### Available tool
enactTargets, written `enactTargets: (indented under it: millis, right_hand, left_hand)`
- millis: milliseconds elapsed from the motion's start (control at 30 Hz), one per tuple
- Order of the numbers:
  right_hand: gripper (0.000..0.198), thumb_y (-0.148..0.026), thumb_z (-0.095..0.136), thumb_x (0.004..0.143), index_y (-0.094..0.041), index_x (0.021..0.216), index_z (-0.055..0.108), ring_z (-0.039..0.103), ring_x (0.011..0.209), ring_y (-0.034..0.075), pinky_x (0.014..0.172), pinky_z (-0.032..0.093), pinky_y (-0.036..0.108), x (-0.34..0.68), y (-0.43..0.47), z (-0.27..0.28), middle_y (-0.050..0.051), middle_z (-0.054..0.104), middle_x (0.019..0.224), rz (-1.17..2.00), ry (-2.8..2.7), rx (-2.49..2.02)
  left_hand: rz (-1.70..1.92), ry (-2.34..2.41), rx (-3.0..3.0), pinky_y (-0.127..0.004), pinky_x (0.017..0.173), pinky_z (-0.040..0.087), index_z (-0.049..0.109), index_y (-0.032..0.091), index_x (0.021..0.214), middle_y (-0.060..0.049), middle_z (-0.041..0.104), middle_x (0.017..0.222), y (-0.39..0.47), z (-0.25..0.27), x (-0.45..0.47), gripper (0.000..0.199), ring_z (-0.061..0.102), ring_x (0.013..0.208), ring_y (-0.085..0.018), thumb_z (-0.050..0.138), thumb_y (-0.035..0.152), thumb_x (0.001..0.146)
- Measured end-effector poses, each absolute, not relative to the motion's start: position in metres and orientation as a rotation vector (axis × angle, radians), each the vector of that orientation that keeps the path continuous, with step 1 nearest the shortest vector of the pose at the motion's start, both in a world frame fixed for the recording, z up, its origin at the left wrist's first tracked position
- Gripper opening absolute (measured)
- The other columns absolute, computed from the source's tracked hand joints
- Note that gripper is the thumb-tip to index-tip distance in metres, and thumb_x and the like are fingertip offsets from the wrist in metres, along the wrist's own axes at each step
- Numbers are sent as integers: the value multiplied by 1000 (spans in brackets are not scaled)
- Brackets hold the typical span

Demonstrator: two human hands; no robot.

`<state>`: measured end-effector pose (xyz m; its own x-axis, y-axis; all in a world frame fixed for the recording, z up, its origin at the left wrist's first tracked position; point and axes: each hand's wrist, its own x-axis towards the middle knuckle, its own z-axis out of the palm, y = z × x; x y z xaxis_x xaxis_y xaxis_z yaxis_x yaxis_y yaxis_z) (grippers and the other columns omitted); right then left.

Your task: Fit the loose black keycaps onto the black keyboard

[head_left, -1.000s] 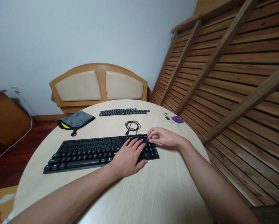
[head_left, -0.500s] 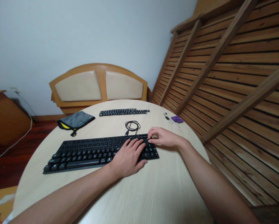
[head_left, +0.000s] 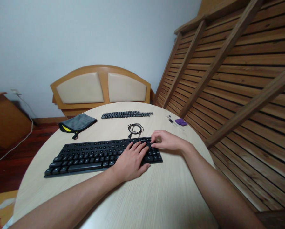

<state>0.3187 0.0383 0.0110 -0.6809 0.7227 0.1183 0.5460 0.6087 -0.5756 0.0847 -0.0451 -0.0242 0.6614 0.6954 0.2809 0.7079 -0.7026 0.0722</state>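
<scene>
A black keyboard [head_left: 85,157] lies on the round pale wooden table [head_left: 156,197]. Caps cover its lower rows, while the upper rows look bare of them. My left hand [head_left: 132,160] rests palm down across the keyboard's right part, fingers spread and thumb off the near edge. At the top right corner, by the number pad, my right hand [head_left: 167,140] has thumb and fingertips pinched together. Whatever is between those fingertips is too small to make out. Behind the keyboard is its coiled black cable [head_left: 135,128]. Loose dark keycaps [head_left: 125,114] stand in rows farther back.
A grey cloth with yellow lining [head_left: 79,122] lies at the table's left. Near the right edge are a purple cloth [head_left: 181,122] and small thin wire tools [head_left: 171,121]. A slatted wooden panel [head_left: 240,95] leans along the right side; a padded headboard [head_left: 105,86] stands behind.
My right hand's fingertips have shifted very slightly at the keyboard's top right corner. My left hand and the other things have stayed in place.
</scene>
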Motion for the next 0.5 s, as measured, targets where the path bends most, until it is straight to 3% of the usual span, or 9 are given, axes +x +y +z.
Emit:
enactTargets:
  millis: [500]
  right_hand:
    - [10,-28,68,84,-18,82,69,63,86,19,81,46,30,315,37,14,5,67,89,746,-2495,-1042]
  left_hand:
    - [-447,-1186,-2813,-51,117,28,45,15,143,-13,47,150,-44,-26,85,61,40,139,-31,47,53,96]
